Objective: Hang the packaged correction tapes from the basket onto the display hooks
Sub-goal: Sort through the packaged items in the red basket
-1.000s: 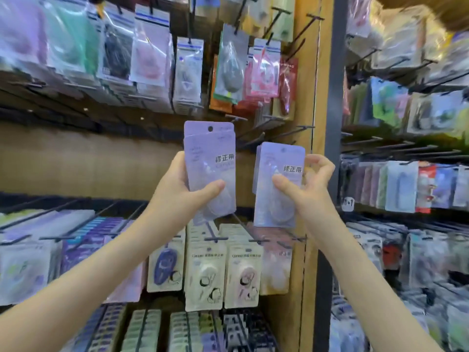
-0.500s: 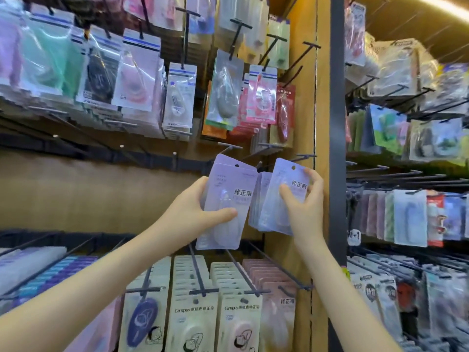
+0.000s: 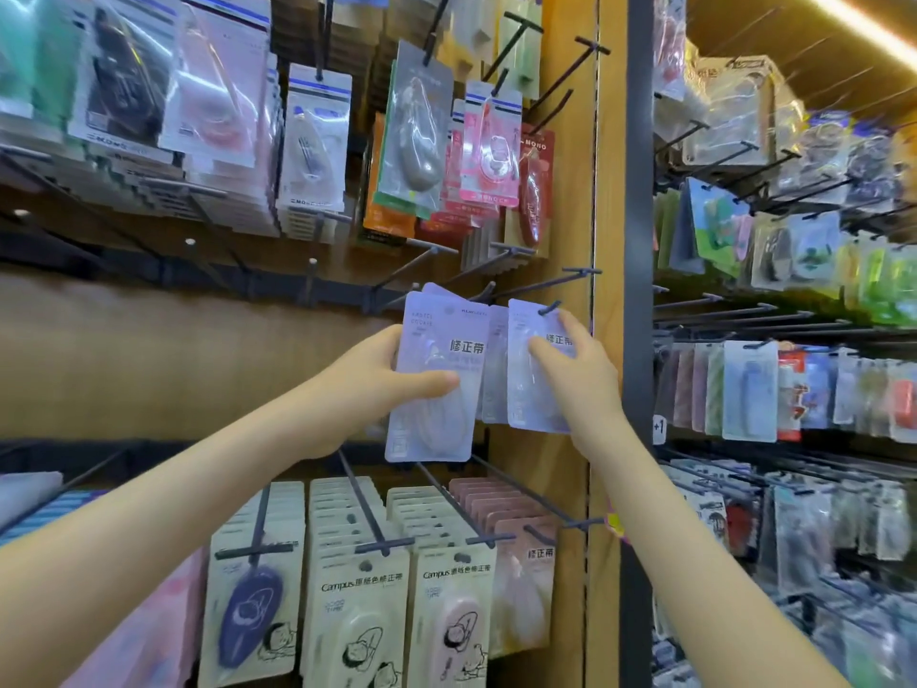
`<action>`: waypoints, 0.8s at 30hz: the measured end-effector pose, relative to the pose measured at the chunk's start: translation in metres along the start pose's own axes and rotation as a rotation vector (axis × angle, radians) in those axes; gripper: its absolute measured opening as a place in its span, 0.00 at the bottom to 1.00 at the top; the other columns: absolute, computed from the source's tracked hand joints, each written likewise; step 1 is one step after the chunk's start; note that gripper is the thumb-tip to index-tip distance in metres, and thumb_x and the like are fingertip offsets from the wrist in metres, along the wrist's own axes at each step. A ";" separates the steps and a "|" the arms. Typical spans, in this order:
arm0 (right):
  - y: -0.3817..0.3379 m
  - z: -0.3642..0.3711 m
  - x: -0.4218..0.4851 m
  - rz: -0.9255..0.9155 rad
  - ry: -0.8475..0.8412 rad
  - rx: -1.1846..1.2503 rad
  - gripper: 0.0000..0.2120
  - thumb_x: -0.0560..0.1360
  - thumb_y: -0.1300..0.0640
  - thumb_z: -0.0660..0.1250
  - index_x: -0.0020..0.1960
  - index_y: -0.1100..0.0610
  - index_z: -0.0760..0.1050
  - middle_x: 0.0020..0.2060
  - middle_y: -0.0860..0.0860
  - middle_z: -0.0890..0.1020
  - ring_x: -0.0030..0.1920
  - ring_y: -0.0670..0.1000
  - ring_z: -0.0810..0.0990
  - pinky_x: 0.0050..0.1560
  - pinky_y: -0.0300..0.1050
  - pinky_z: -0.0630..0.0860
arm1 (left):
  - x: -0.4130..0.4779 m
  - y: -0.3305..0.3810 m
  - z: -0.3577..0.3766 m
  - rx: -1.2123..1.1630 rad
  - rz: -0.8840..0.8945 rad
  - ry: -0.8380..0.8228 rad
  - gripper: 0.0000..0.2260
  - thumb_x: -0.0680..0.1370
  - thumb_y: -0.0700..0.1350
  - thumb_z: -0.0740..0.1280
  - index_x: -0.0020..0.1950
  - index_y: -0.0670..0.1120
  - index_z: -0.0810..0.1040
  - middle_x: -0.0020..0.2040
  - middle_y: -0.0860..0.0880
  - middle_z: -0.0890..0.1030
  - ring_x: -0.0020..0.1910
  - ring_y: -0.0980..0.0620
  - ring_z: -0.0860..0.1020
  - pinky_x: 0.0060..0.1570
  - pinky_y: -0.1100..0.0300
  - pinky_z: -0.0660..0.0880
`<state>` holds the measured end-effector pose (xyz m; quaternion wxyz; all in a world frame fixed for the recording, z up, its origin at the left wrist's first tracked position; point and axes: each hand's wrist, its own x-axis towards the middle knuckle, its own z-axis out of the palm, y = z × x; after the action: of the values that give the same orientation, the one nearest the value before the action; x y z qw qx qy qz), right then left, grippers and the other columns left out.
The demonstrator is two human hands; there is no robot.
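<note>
Just left of the wooden post (image 3: 565, 141), the right hand (image 3: 583, 384) pinched a lavender pack (image 3: 533, 394) in a narrow grip. Its thumb lay on the pack's face and its fingers were at the right edge. The tip of a display hook (image 3: 550, 307) showed at the pack's hanging hole. Further left of the post, the left hand (image 3: 372, 384) held a second lavender pack (image 3: 431, 414) in a closed grip, thumb across the front and fingers behind. The corner of another pack peeked out behind it. Between the two hung other lavender packs (image 3: 496, 369). Both front packs read "修正帯"; the small print above was too faint to read. Low and left of the post, cream packs (image 3: 357, 618) read "Campus". High up beside the post, a red pack (image 3: 536, 191) read "MONO". Right of the post, a white tag (image 3: 659, 428) read "+1".
</note>
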<state>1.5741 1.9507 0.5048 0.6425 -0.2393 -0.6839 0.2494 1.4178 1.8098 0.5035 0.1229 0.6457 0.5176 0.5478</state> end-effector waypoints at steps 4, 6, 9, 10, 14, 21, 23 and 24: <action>0.000 0.004 0.010 0.090 -0.163 -0.044 0.27 0.80 0.52 0.59 0.77 0.47 0.57 0.65 0.52 0.73 0.51 0.50 0.74 0.51 0.46 0.73 | 0.003 0.002 0.000 0.029 0.016 0.018 0.19 0.73 0.48 0.73 0.61 0.54 0.73 0.57 0.54 0.81 0.54 0.54 0.80 0.52 0.48 0.79; 0.000 0.006 0.009 0.130 -0.203 -0.003 0.25 0.81 0.49 0.59 0.77 0.47 0.57 0.70 0.51 0.70 0.64 0.54 0.71 0.60 0.48 0.70 | 0.004 0.004 0.002 0.046 0.032 0.014 0.20 0.72 0.47 0.73 0.63 0.52 0.73 0.57 0.53 0.80 0.54 0.53 0.80 0.53 0.47 0.79; -0.003 0.007 -0.003 0.029 -0.060 0.075 0.17 0.81 0.46 0.56 0.66 0.47 0.73 0.67 0.49 0.74 0.66 0.51 0.71 0.66 0.51 0.68 | 0.007 0.003 0.004 0.038 0.059 -0.012 0.20 0.72 0.48 0.73 0.62 0.52 0.74 0.56 0.54 0.81 0.53 0.54 0.81 0.53 0.48 0.80; -0.006 0.006 -0.009 -0.016 -0.015 0.132 0.14 0.80 0.44 0.56 0.57 0.46 0.77 0.61 0.49 0.79 0.61 0.49 0.76 0.62 0.51 0.72 | 0.009 0.003 0.006 0.033 0.069 -0.022 0.20 0.72 0.48 0.73 0.62 0.52 0.74 0.56 0.54 0.82 0.52 0.55 0.82 0.53 0.49 0.80; -0.021 0.003 -0.030 -0.017 -0.189 0.418 0.14 0.81 0.45 0.55 0.53 0.49 0.77 0.46 0.45 0.84 0.48 0.45 0.83 0.46 0.39 0.79 | 0.020 0.003 0.016 0.065 0.114 -0.067 0.19 0.71 0.51 0.74 0.60 0.54 0.75 0.54 0.56 0.82 0.51 0.57 0.82 0.51 0.53 0.80; -0.015 -0.006 -0.020 -0.034 -0.115 0.402 0.08 0.81 0.56 0.61 0.57 0.57 0.74 0.49 0.51 0.84 0.47 0.47 0.84 0.41 0.40 0.79 | 0.040 0.002 0.039 0.066 0.117 -0.079 0.19 0.70 0.54 0.74 0.60 0.55 0.76 0.53 0.55 0.83 0.51 0.55 0.82 0.53 0.50 0.80; -0.012 -0.009 -0.017 -0.030 -0.105 0.414 0.09 0.81 0.57 0.60 0.58 0.58 0.74 0.49 0.51 0.84 0.46 0.45 0.84 0.39 0.37 0.78 | 0.045 0.003 0.044 0.102 0.124 -0.074 0.19 0.71 0.54 0.73 0.61 0.55 0.76 0.53 0.55 0.82 0.51 0.56 0.82 0.53 0.51 0.80; -0.011 -0.010 -0.016 -0.024 -0.100 0.423 0.09 0.81 0.58 0.60 0.58 0.59 0.74 0.49 0.51 0.84 0.46 0.45 0.84 0.39 0.37 0.78 | 0.047 0.004 0.046 0.112 0.127 -0.070 0.19 0.71 0.54 0.73 0.61 0.55 0.76 0.53 0.55 0.82 0.51 0.56 0.81 0.53 0.52 0.80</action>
<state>1.5851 1.9320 0.5006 0.6467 -0.0782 -0.6501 0.3911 1.4518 1.8650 0.5167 0.0697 0.7019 0.5010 0.5016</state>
